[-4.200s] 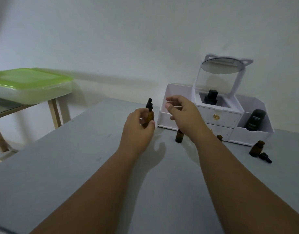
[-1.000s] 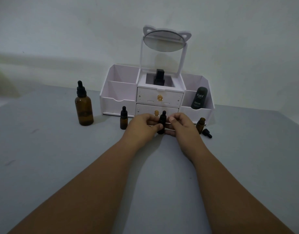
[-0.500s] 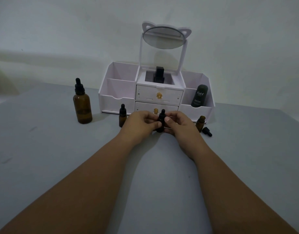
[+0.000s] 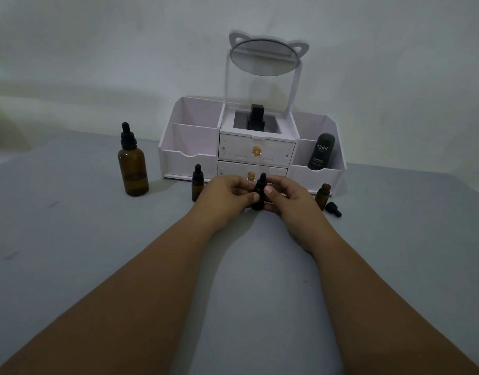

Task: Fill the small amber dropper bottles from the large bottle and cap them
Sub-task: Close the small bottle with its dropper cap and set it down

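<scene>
small amber bottle [image 4: 258, 197] (body mostly hidden) pinched between left hand [image 4: 224, 195] and right hand [image 4: 289, 199].

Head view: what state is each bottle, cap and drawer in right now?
large amber bottle: upright, capped, seemingly partly filled.
left small bottle: upright, capped.
held small bottle: upright, dropper cap on, pinched by left hand and right hand.
right small bottle: upright, uncapped.
loose dropper cap: lying on the table beside it.
upper drawer: shut.
lower drawer: shut.
</scene>
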